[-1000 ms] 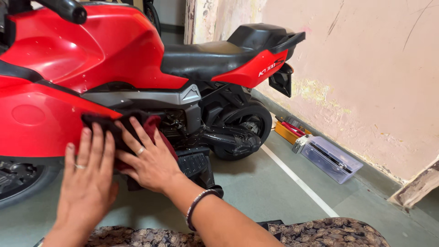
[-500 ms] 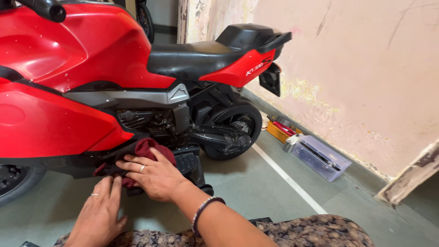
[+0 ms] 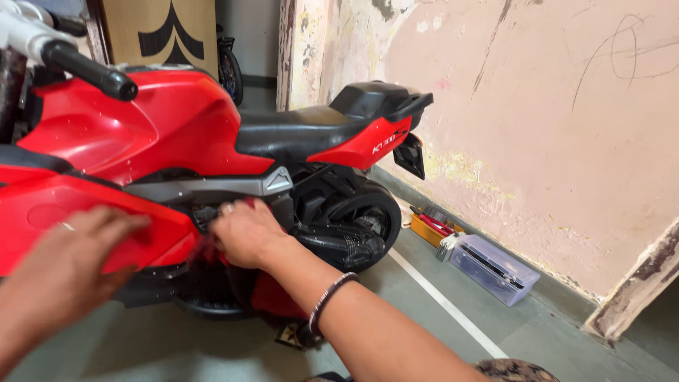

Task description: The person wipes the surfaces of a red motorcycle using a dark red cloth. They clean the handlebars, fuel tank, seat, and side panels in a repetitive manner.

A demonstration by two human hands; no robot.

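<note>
A red ride-on toy motorbike (image 3: 177, 120) with a black seat (image 3: 297, 131) fills the left half of the head view. My right hand (image 3: 244, 232) presses a dark red cloth (image 3: 272, 297) against the black engine area under the grey trim; the cloth hangs down below my wrist. Blurred, my left hand (image 3: 67, 265) has its fingers spread in front of the red side panel (image 3: 42, 212) and holds nothing. I cannot tell if it touches the panel. A black handlebar grip (image 3: 88, 71) juts out at the upper left.
A clear plastic box (image 3: 491, 267) and a yellow tray of red-handled tools (image 3: 430, 225) lie by the pink wall (image 3: 537, 141) at right. A white line (image 3: 445, 304) crosses the grey floor. A cardboard box (image 3: 166, 32) and another wheel (image 3: 230, 71) stand behind the bike.
My right hand has moved the cloth up from the footrest area to the engine beside the grey trim. My left hand has let go of the cloth and shifted left. The view has tilted up.
</note>
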